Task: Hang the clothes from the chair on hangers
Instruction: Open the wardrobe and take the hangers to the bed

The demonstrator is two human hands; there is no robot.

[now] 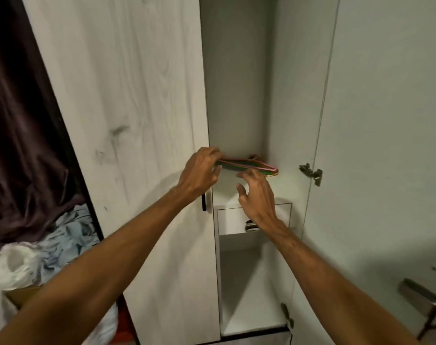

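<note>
Fingers (pixel 213 153) of the left hand (pixel 199 170) curled round the left end of the hangers (pixel 251 166), thumb beneath, clamped on the stack. Fingers (pixel 245 175) of the right hand (pixel 258 195) spread apart and loose, holding nothing, tips right at the front edge of the same stack; contact or a slight gap, impossible to tell. Far left of the wardrobe (pixel 237 95), a dark curtain (pixel 20 120) hanging in folds. Below it, still left of the wardrobe, a crumpled pile of clothes (pixel 65 240), pale blue and white. Next, the wardrobe's closed door (pixel 125 95), pale wood grain, with a slim black handle (pixel 204 201) near its right edge, just under the left wrist. Inside the open wardrobe compartment, hangers of several colours, pink and green among them, lying flat in one stack on the shelf (pixel 227 188), reaching from the left side toward the right inner wall. Under the shelf, a small drawer (pixel 230 220) with a metal pull (pixel 251 227), partly hidden by the right wrist. Under the drawer, a lower compartment (pixel 246 290). Right of the wardrobe opening, the open door (pixel 386 120), plain inner face, joined by a metal hinge (pixel 311 173) level with the hangers and a second hinge (pixel 286 317) low down.
</note>
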